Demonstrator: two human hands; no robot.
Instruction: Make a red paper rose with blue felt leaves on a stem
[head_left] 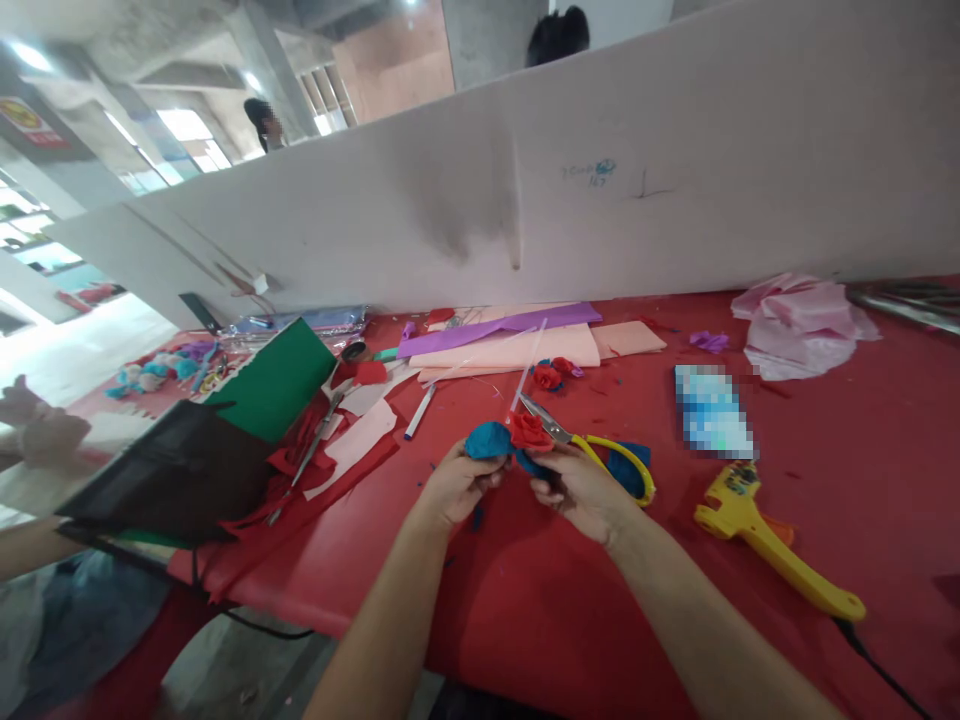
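Observation:
Near the middle of the table, my left hand (461, 482) is closed on a rounded blue paper piece (488, 440). Close beside it, my right hand (577, 485) grips a red paper flower (531, 432) with blue paper under its petals. The two pieces almost meet, and I cannot tell whether they are joined. Scissors with yellow handles (643, 480) lie just beyond my right hand, partly covered by it. A scrap of dark blue paper (628, 464) lies at their handles. Further back rest more red paper flowers (547, 375).
A yellow glue gun (780, 560) with a cord lies right, below a pixelated object (714, 410). Pink plastic (802, 325) and purple and peach paper strips (502, 350) lie toward the white partition (465, 220). Left are a marker (419, 412), a green-black folder (277, 380) and another person's hand (45, 430).

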